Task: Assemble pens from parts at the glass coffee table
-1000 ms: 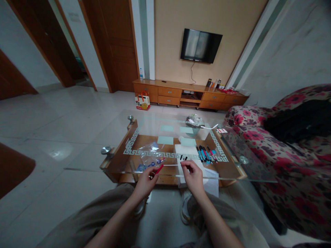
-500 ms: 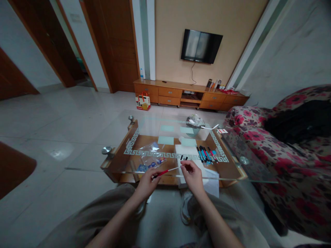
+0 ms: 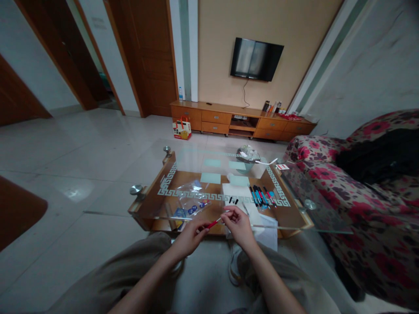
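Note:
In front of me, over the near edge of the glass table, my left hand is closed around a red pen barrel. The fingertips of my right hand pinch a thin pale pen refill, which lines up with the barrel's end; a short length shows between the hands. Just beyond my right hand lie small black pen caps and a slim dark-and-light stick. Several blue, red and black pens lie together to the right.
A clear plastic bag with blue markings lies left on the table. White paper shows at the near right. At the back sits a bowl with crumpled plastic. A floral sofa stands right, and a TV cabinet lies beyond.
My hands have come closer together, and less of the pale refill shows between them. My left hand has moved right. The slim stick beyond my right hand is now visible.

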A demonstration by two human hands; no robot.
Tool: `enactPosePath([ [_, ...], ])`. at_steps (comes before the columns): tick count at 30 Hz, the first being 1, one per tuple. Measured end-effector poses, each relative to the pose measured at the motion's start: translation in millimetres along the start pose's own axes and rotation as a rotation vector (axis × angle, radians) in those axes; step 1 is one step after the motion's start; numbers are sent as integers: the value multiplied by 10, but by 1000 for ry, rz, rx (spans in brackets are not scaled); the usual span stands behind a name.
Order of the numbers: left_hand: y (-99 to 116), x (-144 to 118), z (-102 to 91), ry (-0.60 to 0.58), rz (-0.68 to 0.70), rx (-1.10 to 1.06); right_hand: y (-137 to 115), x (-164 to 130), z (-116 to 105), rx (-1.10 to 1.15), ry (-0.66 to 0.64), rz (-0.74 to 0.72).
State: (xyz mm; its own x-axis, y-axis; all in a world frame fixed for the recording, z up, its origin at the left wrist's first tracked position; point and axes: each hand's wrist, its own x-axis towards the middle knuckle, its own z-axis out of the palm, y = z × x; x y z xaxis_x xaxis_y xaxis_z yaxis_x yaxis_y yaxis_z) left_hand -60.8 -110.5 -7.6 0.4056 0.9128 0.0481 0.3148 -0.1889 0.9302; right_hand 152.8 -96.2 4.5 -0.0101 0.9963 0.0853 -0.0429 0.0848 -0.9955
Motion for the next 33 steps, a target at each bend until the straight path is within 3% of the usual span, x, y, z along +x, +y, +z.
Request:
enactPosePath([
  [5,51,-35,77,-131,-89,-142,34,0,36,67,-22,37],
  [16,43,-32,127,-132,-105,-257,100,-10,81,99,-55,122],
  [23,28,-35,92,-119,-80,-161,107,-19,69,32,-58,135],
  [29,72,-45,70,-130,29,-21,125,-38,97,-51,-77,101],
  [33,36,-65,95,-93,8,-50,145,-71,144,-45,-117,128],
])
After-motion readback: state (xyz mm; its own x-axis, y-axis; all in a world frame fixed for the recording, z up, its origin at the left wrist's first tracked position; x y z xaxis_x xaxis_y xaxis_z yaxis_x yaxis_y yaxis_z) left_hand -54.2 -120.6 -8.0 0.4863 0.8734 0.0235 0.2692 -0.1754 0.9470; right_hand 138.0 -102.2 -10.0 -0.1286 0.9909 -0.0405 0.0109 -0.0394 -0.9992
